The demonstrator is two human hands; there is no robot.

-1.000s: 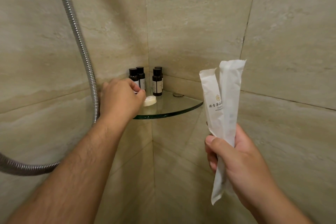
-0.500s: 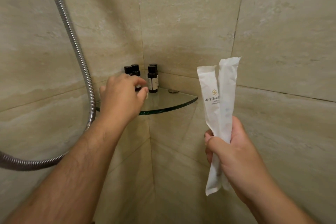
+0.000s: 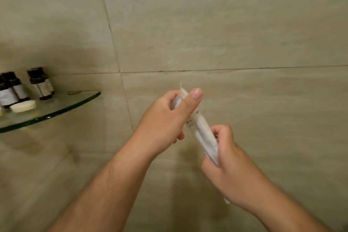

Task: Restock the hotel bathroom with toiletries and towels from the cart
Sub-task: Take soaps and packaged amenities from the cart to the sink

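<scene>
Both hands are to the right of the shelf (image 3: 62, 104) and a little lower than it, well apart from its rim. Between them they hold the white packets (image 3: 202, 133), which slant up to the left in front of the wall (image 3: 244, 24).

The left hand (image 3: 165, 118) grips the packets' upper end. Its fingers are curled round them and its thumb (image 3: 194, 96) lies straight along the near side, with the tip close to the top edge. A thin corner of wrapper sticks up just past the thumb. The right hand (image 3: 231, 167) grips the lower end with its fingers curled round it from the right. A short tip of wrapper shows below that hand. The stretch of packets between the hands bears some small print, too blurred to read.

The shelf is a glass corner shelf fixed to the wall at the left edge of the view. Dark bottles (image 3: 40, 84) with pale labels stand upright along its back, close together in two small groups; blur hides their exact count. A round white soap (image 3: 23, 106) lies flat on the glass just in front of the left group. A small metal bracket (image 3: 73, 92) sits at the shelf's right end, against the wall. Neither hand touches the shelf or anything on it.
</scene>
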